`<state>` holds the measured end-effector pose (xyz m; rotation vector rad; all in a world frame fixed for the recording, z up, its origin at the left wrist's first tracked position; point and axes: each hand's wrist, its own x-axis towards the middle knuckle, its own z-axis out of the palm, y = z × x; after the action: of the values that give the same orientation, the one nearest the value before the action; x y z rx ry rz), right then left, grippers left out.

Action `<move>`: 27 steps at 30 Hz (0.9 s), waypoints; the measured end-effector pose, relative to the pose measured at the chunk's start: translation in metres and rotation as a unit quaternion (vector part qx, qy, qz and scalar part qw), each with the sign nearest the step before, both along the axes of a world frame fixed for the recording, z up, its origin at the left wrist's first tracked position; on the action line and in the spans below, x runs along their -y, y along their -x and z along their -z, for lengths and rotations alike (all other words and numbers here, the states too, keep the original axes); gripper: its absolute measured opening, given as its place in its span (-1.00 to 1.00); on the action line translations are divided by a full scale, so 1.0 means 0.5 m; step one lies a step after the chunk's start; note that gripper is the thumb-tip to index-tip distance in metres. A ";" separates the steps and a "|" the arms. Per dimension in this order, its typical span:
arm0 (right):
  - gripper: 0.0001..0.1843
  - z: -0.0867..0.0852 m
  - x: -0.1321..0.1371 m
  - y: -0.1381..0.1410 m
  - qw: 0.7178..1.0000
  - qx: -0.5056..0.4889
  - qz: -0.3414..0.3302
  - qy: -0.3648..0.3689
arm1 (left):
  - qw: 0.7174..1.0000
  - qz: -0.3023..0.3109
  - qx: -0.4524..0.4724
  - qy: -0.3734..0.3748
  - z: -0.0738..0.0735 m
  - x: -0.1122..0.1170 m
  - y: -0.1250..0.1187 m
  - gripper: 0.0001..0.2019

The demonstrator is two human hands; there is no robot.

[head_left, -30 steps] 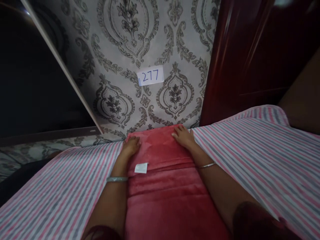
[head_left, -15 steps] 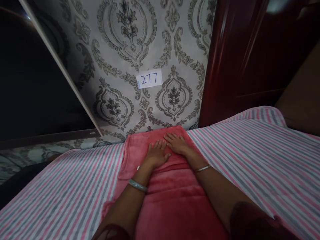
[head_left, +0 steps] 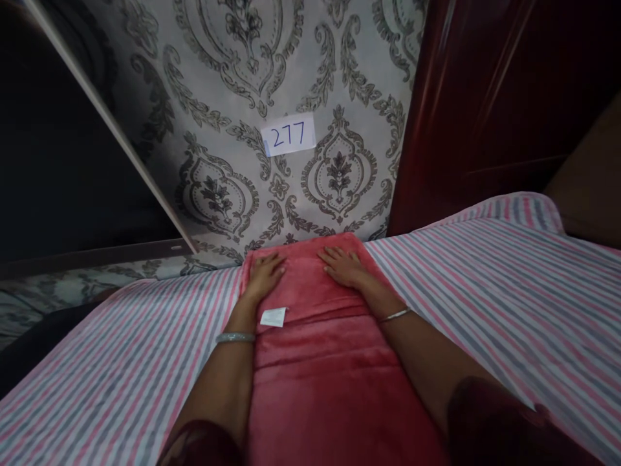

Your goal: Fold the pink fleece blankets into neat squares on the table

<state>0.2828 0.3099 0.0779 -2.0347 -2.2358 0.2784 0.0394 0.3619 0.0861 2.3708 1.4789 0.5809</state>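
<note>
A red plush blanket (head_left: 330,388), folded into a long strip, runs from near me to the wall. Its far end is turned over into a thicker flap, with creases crossing below it. My left hand (head_left: 264,277) rests at the flap's left side, fingers spread a little over the cloth. On the flap's right half lies my right hand (head_left: 342,266), palm down with the fingers stretched out. A white label (head_left: 273,317) shows on the blanket just below my left hand.
Beneath the blanket is a striped sheet (head_left: 485,285). Patterned wallpaper (head_left: 218,181) with a paper marked 277 (head_left: 288,134) rises behind. A dark screen (head_left: 72,162) stands at the left, and a dark red glossy wooden panel (head_left: 460,116) at the right.
My left hand has slid left, from the middle of the flap to its left side, uncovering the white label. My right hand stays in about the same spot. The view has tilted slightly down.
</note>
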 end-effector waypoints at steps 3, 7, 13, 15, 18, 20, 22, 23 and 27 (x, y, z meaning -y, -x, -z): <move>-0.36 0.005 -0.002 -0.009 1.000 -0.004 0.028 -0.001 | 0.983 -0.061 -0.175 -0.004 0.004 0.008 -0.010 -0.45; -0.31 0.014 -0.008 -0.035 0.996 -0.001 0.092 -0.001 | 0.958 -0.135 -0.252 0.002 -0.005 0.014 -0.016 -0.35; -0.34 0.021 -0.013 -0.050 0.993 -0.024 0.113 -0.014 | 0.953 -0.160 -0.257 0.004 -0.008 0.014 -0.010 -0.37; -0.38 0.013 -0.009 -0.044 0.992 -0.029 0.122 -0.026 | 0.954 -0.162 -0.253 -0.014 -0.012 0.018 -0.011 -0.41; -0.43 -0.008 0.000 -0.022 0.987 -0.017 0.136 -0.087 | 0.959 -0.147 -0.232 -0.068 -0.024 0.026 -0.016 -0.51; -0.44 -0.019 0.006 -0.002 0.984 -0.004 0.103 -0.148 | 0.970 -0.079 -0.208 -0.097 -0.028 0.030 -0.027 -0.53; -0.42 -0.023 0.010 0.019 0.987 0.000 0.014 -0.163 | 0.977 0.019 -0.197 -0.081 -0.025 0.031 -0.045 -0.51; -0.40 -0.021 0.011 0.028 0.989 0.000 -0.033 -0.142 | 0.976 0.058 -0.203 -0.059 -0.021 0.030 -0.054 -0.49; -0.36 -0.006 0.008 0.036 0.997 -0.005 -0.075 -0.031 | 0.965 0.088 -0.245 0.010 0.000 0.023 -0.076 -0.44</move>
<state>0.2647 0.3060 0.0809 -1.8360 -2.3634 0.2286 0.0775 0.3504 0.0863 2.7202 1.4103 -0.0764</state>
